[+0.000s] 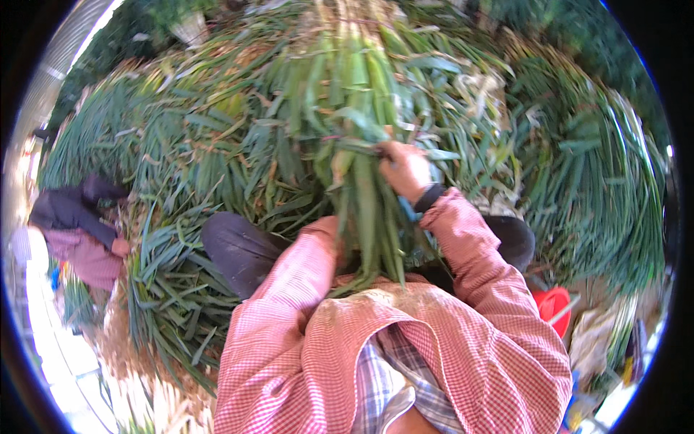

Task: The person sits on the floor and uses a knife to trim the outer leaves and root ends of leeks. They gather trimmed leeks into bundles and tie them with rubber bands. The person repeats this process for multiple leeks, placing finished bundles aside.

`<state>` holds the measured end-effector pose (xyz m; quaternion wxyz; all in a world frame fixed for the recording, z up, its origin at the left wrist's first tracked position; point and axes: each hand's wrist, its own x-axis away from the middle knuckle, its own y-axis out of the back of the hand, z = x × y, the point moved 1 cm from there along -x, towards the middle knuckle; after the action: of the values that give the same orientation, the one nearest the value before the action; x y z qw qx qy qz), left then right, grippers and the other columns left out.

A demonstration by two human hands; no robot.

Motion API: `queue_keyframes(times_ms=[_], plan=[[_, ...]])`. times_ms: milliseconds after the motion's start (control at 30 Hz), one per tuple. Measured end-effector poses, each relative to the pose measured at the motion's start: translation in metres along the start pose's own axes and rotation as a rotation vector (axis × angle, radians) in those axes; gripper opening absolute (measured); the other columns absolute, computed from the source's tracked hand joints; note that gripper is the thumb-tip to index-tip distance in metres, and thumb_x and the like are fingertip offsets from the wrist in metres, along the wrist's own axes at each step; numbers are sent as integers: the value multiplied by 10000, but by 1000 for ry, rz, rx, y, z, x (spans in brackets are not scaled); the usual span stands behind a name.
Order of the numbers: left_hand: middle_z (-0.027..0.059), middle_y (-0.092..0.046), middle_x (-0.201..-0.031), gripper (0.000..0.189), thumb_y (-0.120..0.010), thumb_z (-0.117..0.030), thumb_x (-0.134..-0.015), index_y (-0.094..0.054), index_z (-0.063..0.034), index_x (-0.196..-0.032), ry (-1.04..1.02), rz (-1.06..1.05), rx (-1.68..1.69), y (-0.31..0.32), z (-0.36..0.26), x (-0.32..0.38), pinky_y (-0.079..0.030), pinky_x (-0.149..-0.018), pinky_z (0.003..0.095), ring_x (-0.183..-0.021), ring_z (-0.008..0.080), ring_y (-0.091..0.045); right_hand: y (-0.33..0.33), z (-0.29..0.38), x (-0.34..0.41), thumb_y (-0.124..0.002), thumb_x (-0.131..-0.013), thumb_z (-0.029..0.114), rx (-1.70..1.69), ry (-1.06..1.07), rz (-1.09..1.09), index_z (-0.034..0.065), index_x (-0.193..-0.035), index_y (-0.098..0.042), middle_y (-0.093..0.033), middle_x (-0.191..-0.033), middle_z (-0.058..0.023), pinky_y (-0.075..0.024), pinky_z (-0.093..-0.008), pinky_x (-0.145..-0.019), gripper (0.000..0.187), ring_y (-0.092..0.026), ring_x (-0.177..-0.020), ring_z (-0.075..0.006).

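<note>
A bundle of long green onions or leeks [355, 81] lies lengthwise in front of me, its pale stems away from me and its broad green leaves hanging toward my lap. A reddish tie crosses the stems near the top of the view. My right hand [404, 168], with a dark band at the wrist, has its fingers closed around leaves at the bundle's right side, beside a thin reddish strip. My left hand is hidden under the hanging leaves; only its checked sleeve [303, 260] shows.
More leafy stalks [179, 298] are heaped at the left, with further piles [585, 179] at the right. Another person [81, 228] in a dark top is at the far left, a hand near the stalks. A red plastic container [553, 309] stands at the lower right.
</note>
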<state>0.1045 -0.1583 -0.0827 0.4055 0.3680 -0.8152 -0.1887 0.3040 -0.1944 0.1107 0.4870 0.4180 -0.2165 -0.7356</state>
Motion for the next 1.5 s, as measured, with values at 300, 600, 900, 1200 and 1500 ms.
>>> queue_keyframes(times_ms=[300, 600, 900, 1200, 1500], plan=[[160, -655, -1122, 302, -606, -75, -876, -576, 6, -1165, -313, -717, 169, 175, -43, 43, -485, -912, 344, -1018, 223, -636, 48, -26, 79, -584, -798, 184, -70, -301, -102, 56, -1202, -575, -627, -1120, -180, -473, -435, -905, 425, -593, -1038, -356], [143, -586, -1221, 563, -617, -322, -818, -505, -81, -1314, -723, -497, -748, 96, -219, 3, -411, -995, 441, -1143, 324, -530, -60, -167, 193, -473, -862, 277, -194, -716, 336, 3, -1039, -617, -620, -1041, -306, -458, -489, -891, 356, -596, -1024, -428], [116, -680, -1027, 441, -580, -402, -827, -597, -207, -1222, -583, -398, -985, 100, -216, 5, -496, -771, 515, -883, 360, -625, -27, -84, 178, -547, -883, 317, -518, -979, 465, 93, -1149, -653, -641, -1165, -171, -460, -429, -949, 364, -582, -1149, -310], [123, -648, -760, 144, -642, -269, -847, -681, -142, -901, -871, -794, -838, 121, -144, -33, -483, -634, 484, -733, 334, -601, 46, 6, 173, -564, -828, 449, -1392, -1424, -397, 88, -1017, -629, -602, -887, -90, -378, -340, -445, 413, -534, -624, -206], [168, -678, -840, 242, -622, -325, -892, -694, -112, -979, -465, -498, -250, 156, -154, -24, -505, -710, 380, -780, 278, -645, 26, -18, 187, -501, -896, 360, -1552, -1514, -196, 126, -819, -615, -531, -615, 0, -297, -276, -385, 272, -419, -442, -134]])
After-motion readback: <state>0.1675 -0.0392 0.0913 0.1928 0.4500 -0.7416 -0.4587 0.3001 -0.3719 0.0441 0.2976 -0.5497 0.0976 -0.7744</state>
